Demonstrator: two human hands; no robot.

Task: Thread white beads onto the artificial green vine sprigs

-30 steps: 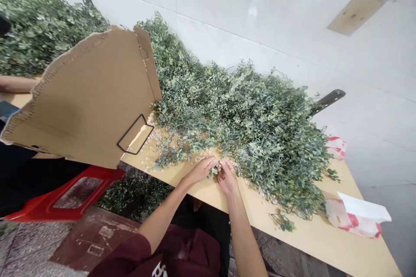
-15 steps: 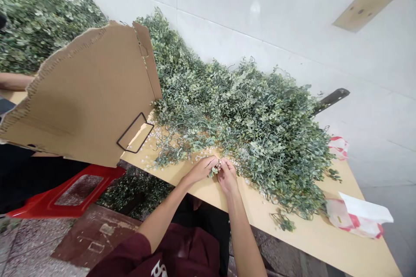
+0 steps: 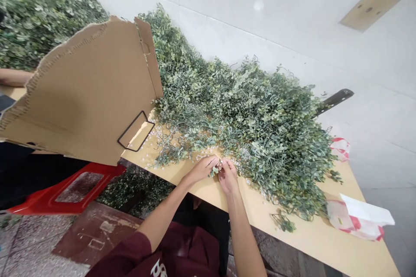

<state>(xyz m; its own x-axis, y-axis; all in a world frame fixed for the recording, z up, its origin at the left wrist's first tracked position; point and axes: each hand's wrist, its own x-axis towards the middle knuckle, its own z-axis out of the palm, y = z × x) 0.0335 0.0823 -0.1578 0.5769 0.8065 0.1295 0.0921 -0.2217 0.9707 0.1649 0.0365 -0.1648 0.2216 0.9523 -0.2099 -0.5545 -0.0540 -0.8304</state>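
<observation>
Close together over the table's front edge, my left hand [image 3: 205, 168] and my right hand [image 3: 229, 175] pinch a small artificial leaf sprig [image 3: 215, 170] between them. A few of its pale green leaves show below the fingertips; the rest is hidden by the fingers. Just beyond my hands spreads a big heap of artificial green sprigs [image 3: 260, 117] with thin wiry stems. Small whitish discs [image 3: 203, 152] lie scattered on the wood-coloured table [image 3: 354, 242] in front of the heap. A single loose sprig [image 3: 284, 221] rests to the right of my right arm.
A tall cardboard sheet [image 3: 94, 91] stands at the left, with a black wire frame [image 3: 135, 132] at its foot. Behind it are another leaf heap [image 3: 42, 21] and a person's arm [image 3: 14, 77]. A red stool [image 3: 65, 194] stands below. Red-and-white plastic bags [image 3: 355, 220] lie at right.
Both hands stay together at the same spot, holding the sprig with barely any finger movement. The view has shifted slightly.
</observation>
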